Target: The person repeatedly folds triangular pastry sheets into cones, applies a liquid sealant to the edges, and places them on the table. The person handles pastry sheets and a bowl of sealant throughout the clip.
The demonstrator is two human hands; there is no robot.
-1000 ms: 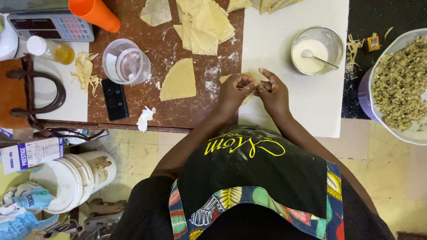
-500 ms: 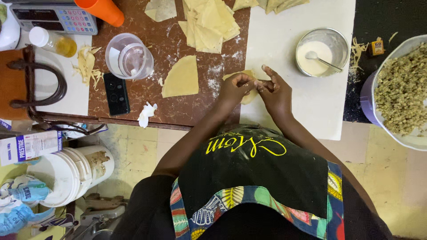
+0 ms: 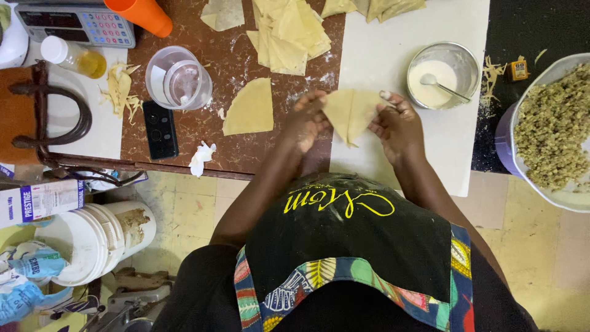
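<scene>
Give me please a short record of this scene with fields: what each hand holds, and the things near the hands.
left hand: grips the left edge of the folded pastry sheet
right hand: grips the sheet's right edge
sheet shape: cone, tip pointing to the person
surface below: white board
right of hands: metal bowl of white paste with a spoon; big bowl of filling
left of hands: one flat sheet; black phone
above: pile of sheets

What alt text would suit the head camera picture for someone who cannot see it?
Seen from above, a person's left hand and right hand hold a folded pastry sheet over a white board. Nearby: a metal bowl of white paste, stacked pastry sheets, a bowl of filling.
</scene>
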